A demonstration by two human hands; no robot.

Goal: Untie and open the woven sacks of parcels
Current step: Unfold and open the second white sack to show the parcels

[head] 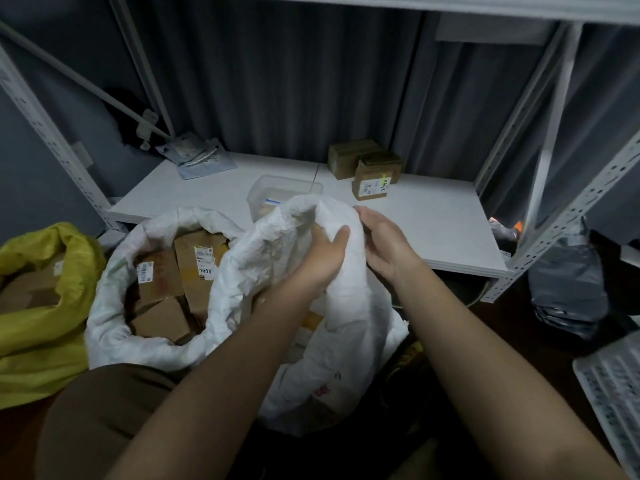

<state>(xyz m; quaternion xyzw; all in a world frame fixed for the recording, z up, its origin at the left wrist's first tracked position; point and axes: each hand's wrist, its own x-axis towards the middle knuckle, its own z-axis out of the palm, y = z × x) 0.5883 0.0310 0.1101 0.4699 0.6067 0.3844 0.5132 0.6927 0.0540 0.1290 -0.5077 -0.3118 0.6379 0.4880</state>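
The left hand (323, 256) grips the bunched upper edge of the near white woven sack (311, 271), fingers curled into the fabric and thumb pressed over the fold. The right hand (384, 242) lies against the right side of the same fold, fingers relaxed and nearly straight, touching the fabric without closing on it.

The near white woven sack stands between the forearms, directly in front of the person and just before the shelf edge. Its fabric is crumpled and rolled over at the top; a red mark shows low on its front. Its contents are mostly hidden.

To the left, touching it, a second white sack (114, 306) stands open with its rim rolled down. It holds cardboard parcels (180, 271) bearing printed labels. Further left, a yellow sack (38, 323) is also open, with brown boxes inside.

Behind the sacks, a low white shelf (433, 220) carries a clear plastic tub (280, 192), two brown cartons (367, 168) and a pile of flat mailers (197, 155). White perforated uprights frame the shelf; a dark curtain hangs behind. A grey plastic bag (568, 289) lies at the right.
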